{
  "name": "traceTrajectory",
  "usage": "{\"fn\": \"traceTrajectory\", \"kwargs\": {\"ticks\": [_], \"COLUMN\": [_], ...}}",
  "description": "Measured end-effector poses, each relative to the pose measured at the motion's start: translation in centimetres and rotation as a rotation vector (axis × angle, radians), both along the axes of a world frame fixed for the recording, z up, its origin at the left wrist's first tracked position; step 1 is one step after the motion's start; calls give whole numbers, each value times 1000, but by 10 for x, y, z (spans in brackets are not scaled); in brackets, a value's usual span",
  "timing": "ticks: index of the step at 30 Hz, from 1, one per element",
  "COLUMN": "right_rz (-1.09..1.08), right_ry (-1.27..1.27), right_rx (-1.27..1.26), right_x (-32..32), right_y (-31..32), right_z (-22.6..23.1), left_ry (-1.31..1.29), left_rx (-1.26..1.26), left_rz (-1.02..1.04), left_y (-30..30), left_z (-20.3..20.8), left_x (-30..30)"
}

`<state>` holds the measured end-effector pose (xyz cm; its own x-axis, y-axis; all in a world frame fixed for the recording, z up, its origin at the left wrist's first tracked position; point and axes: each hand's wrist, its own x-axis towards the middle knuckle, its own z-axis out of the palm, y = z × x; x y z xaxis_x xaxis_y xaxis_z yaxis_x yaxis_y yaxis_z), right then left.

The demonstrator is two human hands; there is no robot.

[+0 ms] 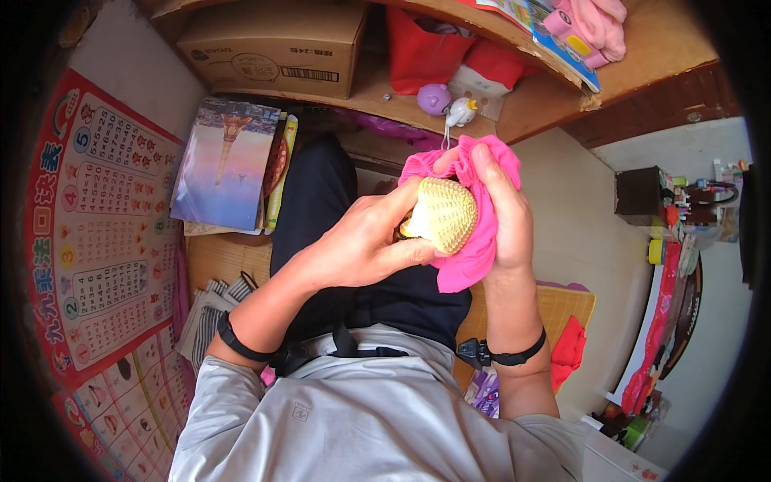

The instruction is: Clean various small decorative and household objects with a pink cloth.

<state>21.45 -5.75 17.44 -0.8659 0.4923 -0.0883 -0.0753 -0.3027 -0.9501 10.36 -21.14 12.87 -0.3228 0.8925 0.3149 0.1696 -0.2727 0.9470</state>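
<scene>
Head view: the left hand [361, 245] has its grip closed around a cream, bumpy shell-shaped object [444, 214], held above the lap. The right hand [502, 213] clasps a pink cloth [474, 257] wrapped against the object's right side.

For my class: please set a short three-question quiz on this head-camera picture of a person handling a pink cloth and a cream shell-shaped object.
1. True or false: the left hand grips the cream shell-shaped object.
2. Which hand presses the pink cloth against that object?
A. right hand
B. left hand
C. neither
3. Fill in: on the wooden shelf above the hands, a cardboard ____ sits at the left.

Key
1. True.
2. A; the cloth is draped over the right hand and its fingers.
3. Box.
</scene>
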Motion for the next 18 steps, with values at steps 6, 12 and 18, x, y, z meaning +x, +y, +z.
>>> {"fn": "traceTrajectory", "kwargs": {"ticks": [6,12,18], "right_rz": [251,63,144], "right_ry": [68,-82,-211], "right_rx": [1222,1210,320], "right_x": [8,-1,4], "right_y": [-13,-17,18], "right_z": [16,3,5], "left_ry": [312,476,435], "left_rx": [-40,-256,-300], "left_rz": [152,227,202], "left_y": [1,0,-9], "left_z": [-12,-6,-3], "left_x": [-17,-2,-3]}}
